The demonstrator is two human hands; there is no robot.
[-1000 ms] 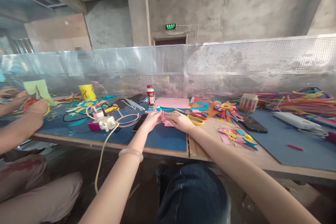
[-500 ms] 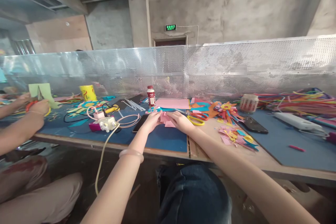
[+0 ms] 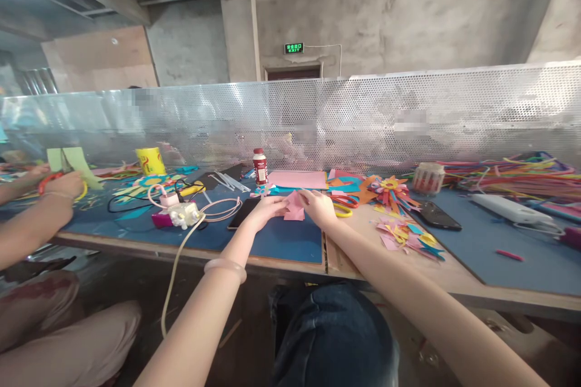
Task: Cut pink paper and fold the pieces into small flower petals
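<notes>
A small piece of pink paper (image 3: 295, 208) is between my two hands, just above the blue mat (image 3: 290, 248). My left hand (image 3: 269, 210) holds its left edge, fingers stretched toward it. On the other side my right hand (image 3: 319, 207) pinches the upper right edge, fingers curled. Beside my right hand lie scissors (image 3: 344, 211) with red and yellow handles, partly hidden behind it. A dark phone (image 3: 241, 215) rests left of my left hand. Behind the hands are a pink paper sheet (image 3: 297, 179) and a small blue and pink paper flower (image 3: 262, 191).
A red bottle (image 3: 260, 167) stands behind my hands. Cables and a power adapter (image 3: 181, 214) lie left. At right are paper scraps (image 3: 408, 236), a paper flower (image 3: 390, 190), a jar (image 3: 428, 178) and another phone (image 3: 438, 216). A co-worker's hand (image 3: 68, 184) cuts green paper at far left.
My right hand has drawn its fingers in and pinches the pink paper's upper edge, which is raised. My left hand has shifted slightly left. The co-worker's scissors have moved slightly in the green paper.
</notes>
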